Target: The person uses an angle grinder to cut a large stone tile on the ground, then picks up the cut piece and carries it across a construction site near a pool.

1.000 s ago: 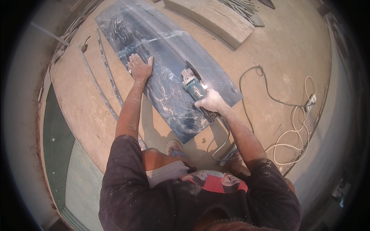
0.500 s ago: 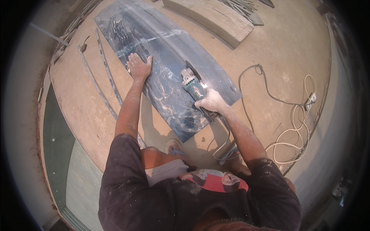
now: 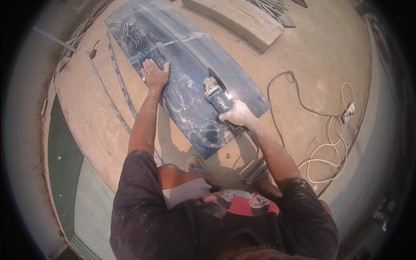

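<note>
My dusty tan floor [image 3: 323, 60] carries a white-veined dark stone slab [image 3: 186, 78] before me, two long narrow strips [image 3: 118, 71] to my left, a thick rectangular block [image 3: 236, 21] beyond, and a looped cream cable [image 3: 307, 168] to my right.

Hidden under the right hand [image 3: 237, 113]: part of the grip of the angle grinder [image 3: 219, 99]. Cannot be told: spin of the disc [image 3: 218, 78], seen nearly edge-on, or its contact with the slab [image 3: 190, 86]. Hidden beneath the left hand [image 3: 155, 75]: patch of slab surface. Cut off at the top edge: far end of the slab, pale block [image 3: 234, 21], bundle of thin rods [image 3: 266, 6]. Obscured behind the left forearm [image 3: 144, 121]: lower stretches of two long strips [image 3: 115, 64]. Cut off at the bottom edge: dark shirt [image 3: 182, 232]. Too dim and blurred to identify: small objects [image 3: 383, 216] near the lower-right rim.
</note>
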`<state>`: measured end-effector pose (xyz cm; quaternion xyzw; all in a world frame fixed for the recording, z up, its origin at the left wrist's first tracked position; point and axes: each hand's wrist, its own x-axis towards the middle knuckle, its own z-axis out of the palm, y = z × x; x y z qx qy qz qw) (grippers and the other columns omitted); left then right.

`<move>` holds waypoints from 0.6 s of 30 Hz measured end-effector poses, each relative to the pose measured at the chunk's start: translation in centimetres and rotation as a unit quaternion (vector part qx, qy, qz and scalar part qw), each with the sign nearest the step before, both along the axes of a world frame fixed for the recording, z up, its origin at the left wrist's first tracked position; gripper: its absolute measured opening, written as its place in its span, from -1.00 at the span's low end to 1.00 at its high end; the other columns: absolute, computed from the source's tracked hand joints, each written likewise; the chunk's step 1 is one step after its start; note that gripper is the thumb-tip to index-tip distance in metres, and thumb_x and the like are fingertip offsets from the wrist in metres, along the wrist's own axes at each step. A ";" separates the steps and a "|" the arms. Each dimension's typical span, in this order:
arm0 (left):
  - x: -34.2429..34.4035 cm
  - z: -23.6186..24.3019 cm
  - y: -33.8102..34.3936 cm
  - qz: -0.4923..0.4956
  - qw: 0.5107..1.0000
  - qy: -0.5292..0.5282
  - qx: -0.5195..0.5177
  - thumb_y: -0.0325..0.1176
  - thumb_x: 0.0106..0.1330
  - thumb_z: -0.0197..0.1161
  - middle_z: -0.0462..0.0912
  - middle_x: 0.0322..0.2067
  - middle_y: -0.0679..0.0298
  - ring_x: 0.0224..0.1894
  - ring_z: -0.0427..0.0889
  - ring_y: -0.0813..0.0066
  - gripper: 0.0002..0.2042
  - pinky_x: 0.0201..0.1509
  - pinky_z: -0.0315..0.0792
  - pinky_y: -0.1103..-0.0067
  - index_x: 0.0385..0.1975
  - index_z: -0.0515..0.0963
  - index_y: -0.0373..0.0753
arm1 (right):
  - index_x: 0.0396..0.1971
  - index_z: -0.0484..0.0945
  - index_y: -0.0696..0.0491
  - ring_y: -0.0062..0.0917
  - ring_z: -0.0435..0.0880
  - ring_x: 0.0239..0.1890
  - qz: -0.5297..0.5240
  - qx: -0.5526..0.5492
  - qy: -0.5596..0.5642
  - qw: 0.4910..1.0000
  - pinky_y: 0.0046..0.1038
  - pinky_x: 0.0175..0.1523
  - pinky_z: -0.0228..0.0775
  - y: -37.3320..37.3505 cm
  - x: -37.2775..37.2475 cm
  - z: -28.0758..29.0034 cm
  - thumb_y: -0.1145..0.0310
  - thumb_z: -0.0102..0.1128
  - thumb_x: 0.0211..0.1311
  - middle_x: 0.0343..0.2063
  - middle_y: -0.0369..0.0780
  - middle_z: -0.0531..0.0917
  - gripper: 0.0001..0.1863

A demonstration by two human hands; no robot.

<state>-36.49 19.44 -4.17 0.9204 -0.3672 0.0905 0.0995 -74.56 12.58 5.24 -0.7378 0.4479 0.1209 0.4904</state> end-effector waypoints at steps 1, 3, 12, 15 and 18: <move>0.0 0.0 0.0 0.000 1.000 -0.001 -0.003 0.33 0.44 0.05 0.17 0.50 -0.24 0.60 0.04 -0.14 -0.04 0.65 -0.11 0.06 0.44 0.21 -0.57 | 0.00 0.57 0.45 -0.17 0.78 -0.07 0.000 0.000 0.001 1.000 -0.31 0.01 0.61 0.0 0.0 0.1 0.08 0.51 -0.23 -0.15 0.12 0.74 -0.17; -0.1 0.1 0.1 0.000 1.000 0.004 0.000 0.33 0.44 0.05 0.16 0.50 -0.23 0.60 0.04 -0.14 -0.03 0.66 -0.11 0.06 0.44 0.21 -0.58 | 0.00 0.57 0.44 -0.18 0.78 -0.07 -0.001 0.000 0.002 1.000 -0.31 0.01 0.61 0.0 0.0 0.2 0.09 0.50 -0.23 -0.15 0.13 0.74 -0.17; -0.3 0.1 0.2 0.007 1.000 0.010 -0.008 0.35 0.41 0.08 0.17 0.50 -0.22 0.60 0.04 -0.13 -0.01 0.66 -0.14 0.05 0.45 0.19 -0.57 | 0.06 0.57 0.40 -0.18 0.78 -0.03 0.001 0.019 0.001 1.000 -0.31 0.07 0.61 0.0 -0.3 0.9 0.07 0.51 -0.20 -0.10 0.11 0.75 -0.16; -0.2 0.1 0.3 0.012 1.000 0.004 -0.015 0.36 0.41 0.08 0.17 0.50 -0.22 0.60 0.03 -0.13 0.00 0.66 -0.14 0.04 0.45 0.19 -0.57 | 0.06 0.57 0.40 -0.16 0.77 0.00 0.003 0.004 -0.005 1.000 -0.30 0.09 0.60 0.1 -0.4 0.7 0.06 0.52 -0.20 -0.08 0.13 0.74 -0.15; -0.4 0.1 0.3 0.011 1.000 0.005 -0.014 0.36 0.40 0.08 0.17 0.50 -0.22 0.60 0.03 -0.13 0.00 0.66 -0.15 0.03 0.45 0.19 -0.57 | 0.07 0.56 0.41 -0.14 0.77 0.02 0.004 0.003 0.000 1.000 -0.29 0.11 0.60 0.1 -0.6 0.3 0.06 0.52 -0.19 -0.07 0.14 0.74 -0.14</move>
